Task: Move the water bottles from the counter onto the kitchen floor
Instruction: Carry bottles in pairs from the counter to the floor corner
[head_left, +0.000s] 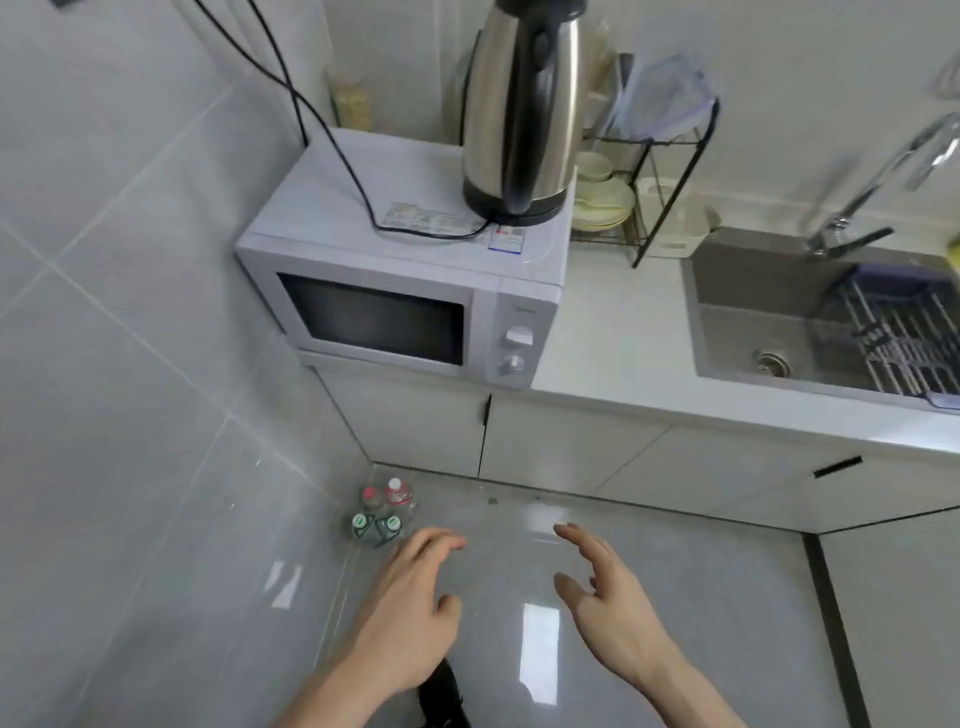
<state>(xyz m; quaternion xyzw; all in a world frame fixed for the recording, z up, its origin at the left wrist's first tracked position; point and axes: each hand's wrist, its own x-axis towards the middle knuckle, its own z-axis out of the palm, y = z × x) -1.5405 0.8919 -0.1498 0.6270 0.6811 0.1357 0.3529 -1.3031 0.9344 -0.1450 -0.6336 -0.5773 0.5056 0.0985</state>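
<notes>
Four clear plastic bottles (382, 512), glossy floor (623, 623)

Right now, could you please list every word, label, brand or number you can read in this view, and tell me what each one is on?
No text here can be read.
Stickers on the microwave top: printed, too blurred.
Brand mark above the microwave dials: too small.
Red-capped bottle labels: too small.
Green-capped bottle caps: markings unreadable.
Kettle: no lettering visible.
</notes>
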